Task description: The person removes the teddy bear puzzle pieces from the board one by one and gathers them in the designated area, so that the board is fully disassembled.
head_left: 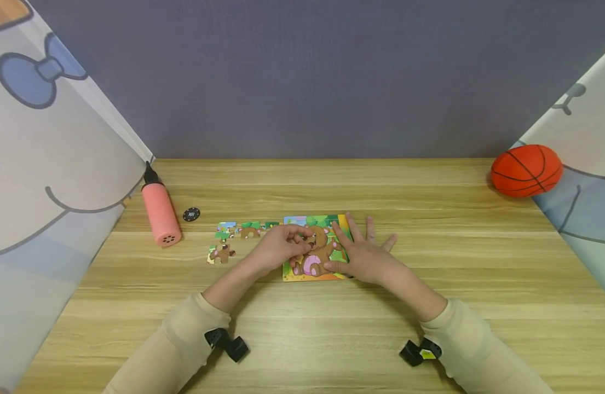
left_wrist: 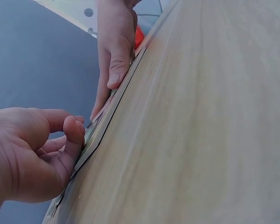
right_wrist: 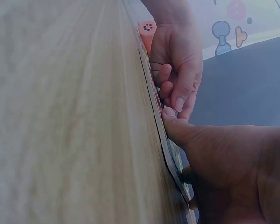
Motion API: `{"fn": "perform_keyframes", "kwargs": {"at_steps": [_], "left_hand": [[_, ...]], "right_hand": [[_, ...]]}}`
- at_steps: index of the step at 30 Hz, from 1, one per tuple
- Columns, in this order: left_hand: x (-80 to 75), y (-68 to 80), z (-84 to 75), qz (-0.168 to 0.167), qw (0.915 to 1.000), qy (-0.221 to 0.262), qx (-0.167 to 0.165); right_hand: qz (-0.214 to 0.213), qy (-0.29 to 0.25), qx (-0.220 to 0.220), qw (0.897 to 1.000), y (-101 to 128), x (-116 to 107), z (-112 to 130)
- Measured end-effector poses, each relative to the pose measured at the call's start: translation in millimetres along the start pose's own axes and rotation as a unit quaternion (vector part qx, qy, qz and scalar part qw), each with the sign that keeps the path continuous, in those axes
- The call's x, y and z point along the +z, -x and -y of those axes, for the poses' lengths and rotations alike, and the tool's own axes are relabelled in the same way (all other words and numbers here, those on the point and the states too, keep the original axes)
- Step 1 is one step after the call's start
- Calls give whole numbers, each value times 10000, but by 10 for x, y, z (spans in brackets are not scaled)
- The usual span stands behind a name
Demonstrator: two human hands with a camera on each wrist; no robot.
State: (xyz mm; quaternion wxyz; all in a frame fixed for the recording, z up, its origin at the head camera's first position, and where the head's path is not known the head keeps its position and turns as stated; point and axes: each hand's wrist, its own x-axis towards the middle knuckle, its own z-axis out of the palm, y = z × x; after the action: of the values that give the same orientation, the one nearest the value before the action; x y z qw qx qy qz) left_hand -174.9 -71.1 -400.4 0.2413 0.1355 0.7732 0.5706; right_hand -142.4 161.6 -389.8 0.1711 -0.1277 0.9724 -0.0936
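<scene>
A bear jigsaw puzzle (head_left: 314,269) lies flat on the wooden table (head_left: 302,328), partly assembled. My left hand (head_left: 288,243) reaches in from the left, its fingers curled, and pinches a brown puzzle piece (head_left: 310,238) at the bear's head. My right hand (head_left: 363,253) lies flat on the puzzle's right side with fingers spread. In the left wrist view my left hand's (left_wrist: 42,149) thumb tip touches the puzzle's edge (left_wrist: 100,133), and the right hand (left_wrist: 113,51) rests beyond it. The right wrist view shows my right hand's (right_wrist: 224,158) thumb pressing the board near the left hand's (right_wrist: 177,65) curled fingers.
Several loose puzzle pieces (head_left: 233,236) lie left of the puzzle. Farther left are a pink hand pump (head_left: 160,214) and a small black disc (head_left: 191,214). An orange basketball (head_left: 526,170) sits at the table's far right. Printed cloth panels flank both sides.
</scene>
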Motion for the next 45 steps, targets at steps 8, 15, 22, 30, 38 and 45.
{"fn": "perform_keyframes", "kwargs": {"at_steps": [8,15,22,30,38,45], "left_hand": [[-4,-1,11,-109,9993,364,-69],[1,-7,12,-215,9984,523,-26],[9,-7,20,-304,9979,575,56],[35,-2,36,-395,9955,847,150],[58,-8,24,-705,9942,805,117],[28,17,-6,-754,9951,636,35]], "right_hand": [[17,16,-10,10000,1,-10,6],[48,33,18,10000,8,-13,6],[33,20,-15,10000,0,-11,2],[45,-10,-11,10000,4,-7,2],[25,-33,-1,10000,9,-9,-8],[-31,-68,46,10000,3,2,-12]]}}
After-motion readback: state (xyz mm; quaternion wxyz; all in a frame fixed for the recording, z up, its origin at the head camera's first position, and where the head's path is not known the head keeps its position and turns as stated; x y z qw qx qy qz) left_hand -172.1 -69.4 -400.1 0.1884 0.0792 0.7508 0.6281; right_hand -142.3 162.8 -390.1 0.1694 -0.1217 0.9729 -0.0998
